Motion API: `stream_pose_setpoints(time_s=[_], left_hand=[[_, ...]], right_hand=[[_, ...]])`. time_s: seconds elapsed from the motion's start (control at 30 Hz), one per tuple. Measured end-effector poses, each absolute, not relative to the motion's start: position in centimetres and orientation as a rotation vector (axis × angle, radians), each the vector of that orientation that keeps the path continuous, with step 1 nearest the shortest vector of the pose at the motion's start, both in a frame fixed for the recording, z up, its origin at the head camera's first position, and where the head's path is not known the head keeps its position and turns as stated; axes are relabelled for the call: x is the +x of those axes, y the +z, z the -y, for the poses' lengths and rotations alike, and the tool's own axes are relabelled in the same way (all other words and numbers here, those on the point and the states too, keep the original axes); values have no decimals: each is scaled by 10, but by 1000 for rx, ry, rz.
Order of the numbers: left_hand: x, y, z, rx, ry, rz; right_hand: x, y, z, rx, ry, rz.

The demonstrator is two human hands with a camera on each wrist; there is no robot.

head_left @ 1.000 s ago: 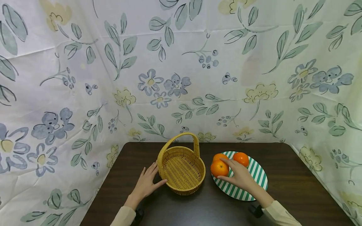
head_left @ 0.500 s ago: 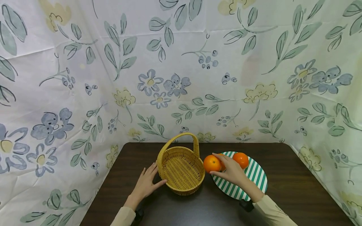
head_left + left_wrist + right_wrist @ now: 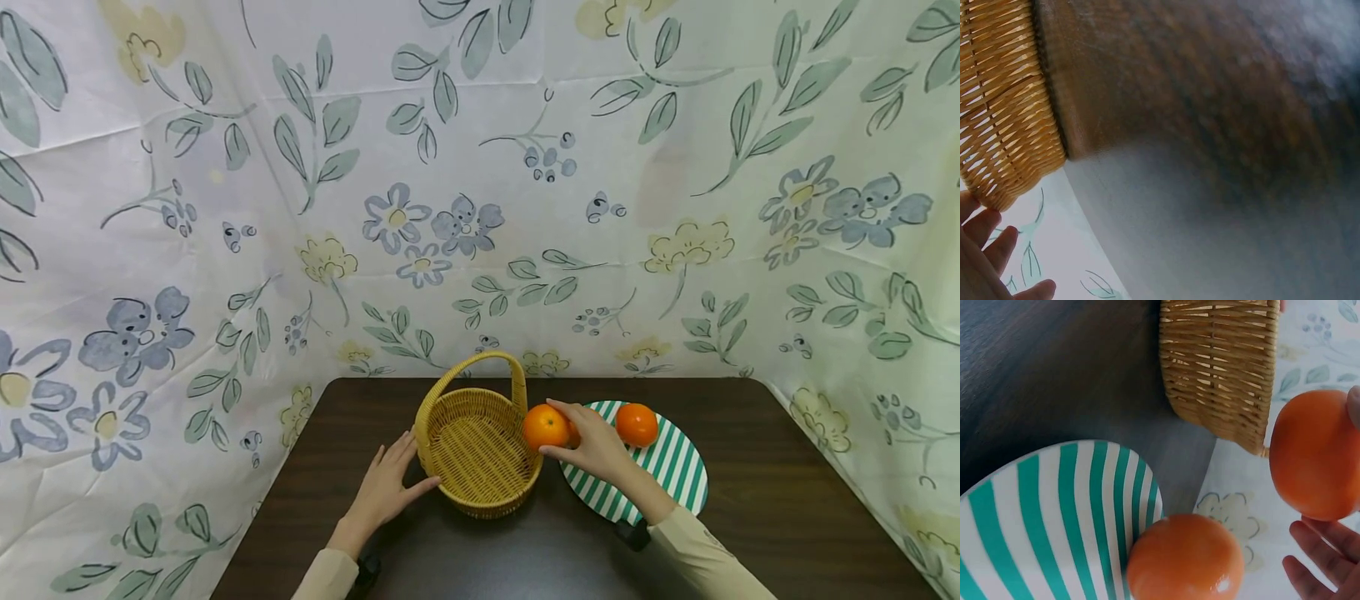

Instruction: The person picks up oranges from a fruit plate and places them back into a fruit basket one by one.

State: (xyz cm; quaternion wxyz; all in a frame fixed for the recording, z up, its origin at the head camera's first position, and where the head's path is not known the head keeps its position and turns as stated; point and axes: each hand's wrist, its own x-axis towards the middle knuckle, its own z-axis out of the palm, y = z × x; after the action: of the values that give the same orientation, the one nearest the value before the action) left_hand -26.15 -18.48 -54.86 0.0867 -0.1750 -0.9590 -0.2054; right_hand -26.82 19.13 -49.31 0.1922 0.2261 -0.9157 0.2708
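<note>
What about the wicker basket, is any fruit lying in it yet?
No: in the head view the wicker basket shows only bare weave inside, while the right hand holds an orange fruit.

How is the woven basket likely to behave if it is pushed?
The woven basket is probably light for its size: gaps show in its wall. It would likely slide rather than roll, as it stands upright on the table. Its handle arches unsupported, suggesting stiffness.

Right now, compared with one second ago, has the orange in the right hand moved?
Yes. In the head view, the orange has moved left, away from the striped plate and toward the wicker basket.
</note>
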Motion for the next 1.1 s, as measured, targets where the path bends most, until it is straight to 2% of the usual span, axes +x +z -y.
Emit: stream_pose_setpoints(time_s=[0.33,1.1], left_hand=[[-261,-550,184,-511,-619,2850],[-261,-550,185,-514,-613,2859]], right_hand=[[-276,-499,-179,695,782,2588],[-285,-497,-156,607,829,2684]])
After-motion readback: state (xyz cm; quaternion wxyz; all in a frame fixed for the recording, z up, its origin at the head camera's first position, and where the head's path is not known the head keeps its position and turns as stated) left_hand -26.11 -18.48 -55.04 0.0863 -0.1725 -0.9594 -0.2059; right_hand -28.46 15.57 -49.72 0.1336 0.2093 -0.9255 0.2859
